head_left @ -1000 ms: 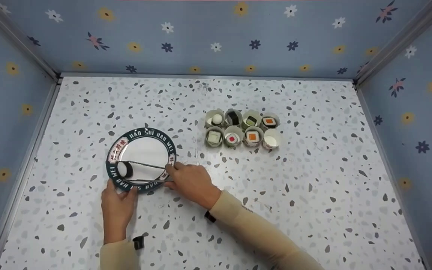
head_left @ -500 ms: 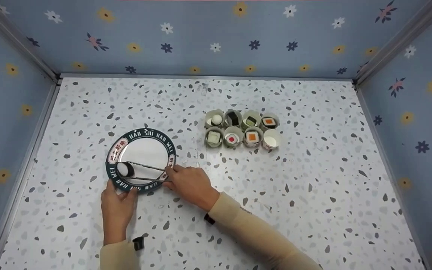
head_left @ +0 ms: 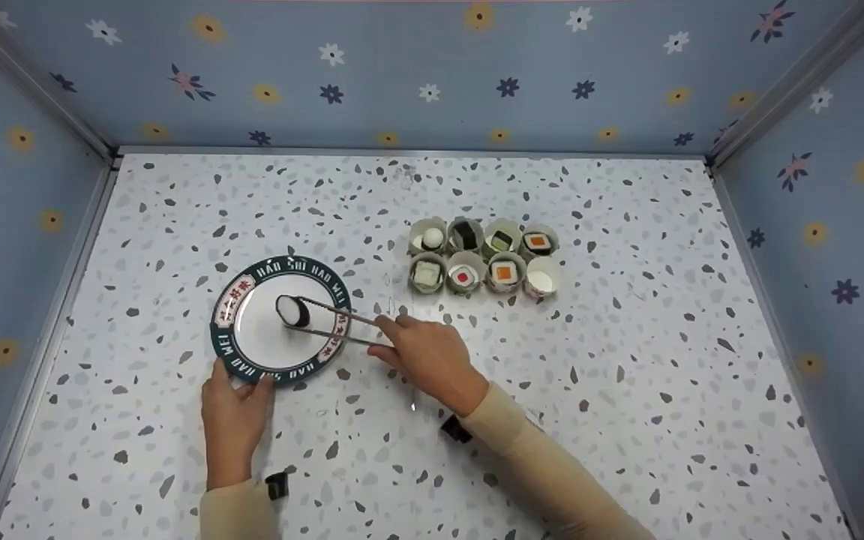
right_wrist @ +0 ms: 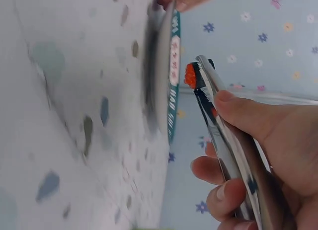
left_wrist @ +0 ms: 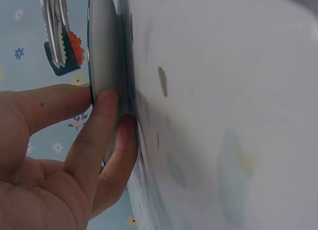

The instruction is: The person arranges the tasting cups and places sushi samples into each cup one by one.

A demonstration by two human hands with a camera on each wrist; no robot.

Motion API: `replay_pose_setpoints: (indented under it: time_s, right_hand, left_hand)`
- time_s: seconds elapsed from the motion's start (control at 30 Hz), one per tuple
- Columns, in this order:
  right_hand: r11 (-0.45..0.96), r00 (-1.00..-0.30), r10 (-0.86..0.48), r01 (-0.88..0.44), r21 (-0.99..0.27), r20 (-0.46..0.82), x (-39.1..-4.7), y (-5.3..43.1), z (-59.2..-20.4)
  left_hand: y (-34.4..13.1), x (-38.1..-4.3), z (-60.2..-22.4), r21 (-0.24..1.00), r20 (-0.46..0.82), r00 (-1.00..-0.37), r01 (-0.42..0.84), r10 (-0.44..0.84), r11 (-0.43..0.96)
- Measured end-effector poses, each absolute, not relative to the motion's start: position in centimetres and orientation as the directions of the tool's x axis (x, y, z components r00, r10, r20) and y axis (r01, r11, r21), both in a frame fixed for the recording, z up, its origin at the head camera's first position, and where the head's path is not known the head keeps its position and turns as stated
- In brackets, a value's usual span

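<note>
My right hand (head_left: 432, 360) holds metal tongs (head_left: 349, 337), whose serrated tips pinch a toy sushi roll (head_left: 294, 311). The roll has a black wrap and a white end; an orange-red knobbly end shows in the right wrist view. It hangs a little above the plate (head_left: 223, 360), a round one with a white middle and dark green lettered rim. At the near left edge, my left hand (head_left: 235, 412) holds the plate's rim between its fingers; in the left wrist view several fingertips (left_wrist: 107, 98) touch the rim and underside.
Several paper cups (head_left: 503, 281) stand in two rows right of the plate. Most hold a sushi piece; the front right cup (head_left: 542, 276) shows only a pale bottom. Blue flowered walls (head_left: 432, 67) close off the speckled tabletop (head_left: 627, 337) at the back and sides.
The tongs have closed on the sushi roll and lifted it off the plate. My right hand has moved right and slightly away from me with it. The left hand stays put.
</note>
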State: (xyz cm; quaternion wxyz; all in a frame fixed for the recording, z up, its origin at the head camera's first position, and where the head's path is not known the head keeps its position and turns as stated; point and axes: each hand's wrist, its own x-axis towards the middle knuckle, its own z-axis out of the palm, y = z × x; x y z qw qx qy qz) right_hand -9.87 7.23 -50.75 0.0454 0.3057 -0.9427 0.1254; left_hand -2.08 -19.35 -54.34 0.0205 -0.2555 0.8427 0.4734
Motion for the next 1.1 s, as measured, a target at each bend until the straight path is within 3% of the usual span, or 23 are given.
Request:
replay_pose_setpoints:
  time_s: [0.47,1.1]
  right_hand:
    - [0.849,-0.862,-0.424,-0.485,-0.209,0.278,-10.0,15.5,-48.9]
    - [0.935,-0.914,-0.156,-0.260,-0.243,0.374,-7.5,27.5,-47.8]
  left_hand:
    - [-19.4,-2.1,-54.3,0.780,-0.272,-0.874,-0.445,-0.402,0.439]
    - [-19.3,-2.1,-54.1,0.789,-0.241,-0.883,-0.420,-0.402,0.448]
